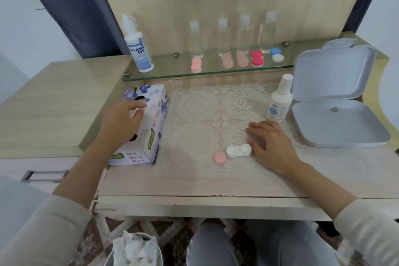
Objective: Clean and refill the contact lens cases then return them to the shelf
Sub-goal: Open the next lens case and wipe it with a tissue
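Presently my left fingers (138,107) curl at the tissue box (151,127) slot, whether they pinch tissue I cannot tell; right fingers (257,127) lie relaxed on the tabletop (194,185) beside the open white lens case (238,150): light, stiff, probably slick plastic, best pinched across its narrow waist.

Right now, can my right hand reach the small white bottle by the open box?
Probably yes. The right hand rests on the lace mat near the small white bottle, with only bare mat between them. The white lens case lies to the hand's left, off that path.
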Demonstrator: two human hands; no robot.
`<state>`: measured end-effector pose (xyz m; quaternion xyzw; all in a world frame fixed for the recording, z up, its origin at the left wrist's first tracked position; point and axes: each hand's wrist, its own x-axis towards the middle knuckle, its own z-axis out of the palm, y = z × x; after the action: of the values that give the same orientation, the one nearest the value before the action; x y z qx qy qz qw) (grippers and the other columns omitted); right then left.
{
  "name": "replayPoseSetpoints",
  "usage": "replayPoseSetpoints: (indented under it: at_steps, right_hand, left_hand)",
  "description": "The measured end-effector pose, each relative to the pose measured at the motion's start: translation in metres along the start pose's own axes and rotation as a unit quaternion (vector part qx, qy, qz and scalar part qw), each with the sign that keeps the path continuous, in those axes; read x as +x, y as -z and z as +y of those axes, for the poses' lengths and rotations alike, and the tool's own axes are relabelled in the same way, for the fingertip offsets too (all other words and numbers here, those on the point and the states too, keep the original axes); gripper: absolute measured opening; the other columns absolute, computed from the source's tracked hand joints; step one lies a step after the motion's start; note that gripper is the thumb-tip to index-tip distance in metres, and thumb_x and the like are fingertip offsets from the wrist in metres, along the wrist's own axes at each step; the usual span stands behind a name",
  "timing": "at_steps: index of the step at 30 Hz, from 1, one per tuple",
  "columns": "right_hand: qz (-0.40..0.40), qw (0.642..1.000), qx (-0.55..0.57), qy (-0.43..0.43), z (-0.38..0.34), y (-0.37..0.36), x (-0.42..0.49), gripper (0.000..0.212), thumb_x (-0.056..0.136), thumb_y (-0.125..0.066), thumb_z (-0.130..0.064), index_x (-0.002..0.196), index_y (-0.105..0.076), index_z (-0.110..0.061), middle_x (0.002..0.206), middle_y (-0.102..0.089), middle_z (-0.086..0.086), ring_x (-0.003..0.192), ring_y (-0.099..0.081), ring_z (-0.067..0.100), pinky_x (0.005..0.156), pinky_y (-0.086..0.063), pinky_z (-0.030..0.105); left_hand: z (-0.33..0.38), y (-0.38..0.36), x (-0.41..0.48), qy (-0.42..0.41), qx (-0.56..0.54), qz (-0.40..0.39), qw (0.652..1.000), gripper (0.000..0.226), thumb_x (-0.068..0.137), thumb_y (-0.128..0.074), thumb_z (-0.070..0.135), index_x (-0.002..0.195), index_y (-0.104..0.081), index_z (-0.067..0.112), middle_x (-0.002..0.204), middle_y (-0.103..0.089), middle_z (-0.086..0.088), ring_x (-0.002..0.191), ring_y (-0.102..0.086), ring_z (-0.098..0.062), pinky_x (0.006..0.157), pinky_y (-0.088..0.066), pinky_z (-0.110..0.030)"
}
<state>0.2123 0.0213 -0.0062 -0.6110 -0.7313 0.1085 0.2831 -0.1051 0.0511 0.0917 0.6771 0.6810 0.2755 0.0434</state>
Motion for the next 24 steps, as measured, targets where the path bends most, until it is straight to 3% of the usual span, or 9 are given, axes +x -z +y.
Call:
replayPoseSetpoints:
  at_steps: [1, 3, 5, 11, 17, 24]
  right_hand:
    - [0.003, 1.000, 0.000, -0.001, 0.000, -0.001, 0.001, 0.027, 0.085, -0.061, -0.019, 0.110, -0.067, -0.010, 0.121, -0.061, 0.000, 0.117, -0.045, 0.021, 0.092, -0.031, 0.024]
    - [0.006, 1.000, -0.002, 0.001, 0.002, -0.002, 0.001, 0.026, 0.086, -0.061, -0.021, 0.110, -0.067, -0.011, 0.120, -0.062, 0.000, 0.116, -0.045, 0.021, 0.092, -0.031, 0.024]
    - [0.008, 1.000, -0.002, 0.007, 0.003, -0.003, 0.002, 0.026, 0.086, -0.060, -0.022, 0.109, -0.067, -0.012, 0.120, -0.062, -0.001, 0.115, -0.045, 0.019, 0.092, -0.032, 0.025]
    - [0.017, 1.000, 0.001, 0.007, 0.001, -0.003, 0.001, 0.025, 0.085, -0.062, -0.020, 0.108, -0.068, -0.011, 0.118, -0.063, 0.000, 0.115, -0.046, 0.020, 0.091, -0.032, 0.024]
    - [0.014, 1.000, 0.002, 0.007, 0.003, -0.003, 0.001, 0.026, 0.085, -0.062, -0.021, 0.109, -0.067, -0.011, 0.119, -0.062, -0.001, 0.115, -0.046, 0.018, 0.091, -0.032, 0.024]
    - [0.015, 1.000, 0.009, 0.007, 0.004, -0.004, 0.000, 0.025, 0.084, -0.063, -0.018, 0.108, -0.068, -0.011, 0.118, -0.063, -0.001, 0.115, -0.046, 0.020, 0.091, -0.034, 0.026]
  left_hand:
    - [-0.007, 0.003, 0.003, 0.022, 0.023, -0.010, 0.999, 0.022, 0.091, -0.051, 0.011, 0.107, -0.066, 0.009, 0.107, -0.065, -0.011, 0.069, -0.052, -0.022, 0.069, -0.032, -0.023]
    - [-0.018, 0.005, 0.009, 0.042, 0.050, -0.040, 0.997, 0.022, 0.091, -0.051, 0.012, 0.107, -0.067, 0.009, 0.107, -0.066, -0.015, 0.081, -0.057, -0.028, 0.073, -0.035, -0.024]
    - [-0.025, 0.006, 0.015, 0.036, 0.069, -0.067, 0.995, 0.023, 0.089, -0.054, 0.011, 0.109, -0.066, 0.010, 0.111, -0.065, -0.014, 0.095, -0.058, -0.029, 0.079, -0.037, -0.025]
    - [-0.033, 0.000, 0.029, 0.002, 0.166, -0.141, 0.976, 0.034, 0.088, -0.055, 0.013, 0.122, -0.059, 0.012, 0.119, -0.062, -0.013, 0.106, -0.054, -0.031, 0.087, -0.040, -0.030]
    - [-0.030, -0.003, 0.029, -0.029, 0.203, -0.127, 0.970, 0.026, 0.087, -0.051, 0.011, 0.105, -0.069, 0.014, 0.105, -0.067, -0.011, 0.094, -0.058, -0.029, 0.081, -0.049, -0.037]
    - [-0.033, -0.005, 0.029, -0.040, 0.224, -0.117, 0.967, 0.022, 0.085, -0.052, 0.011, 0.093, -0.072, 0.017, 0.097, -0.067, -0.009, 0.085, -0.058, -0.027, 0.067, -0.047, -0.032]
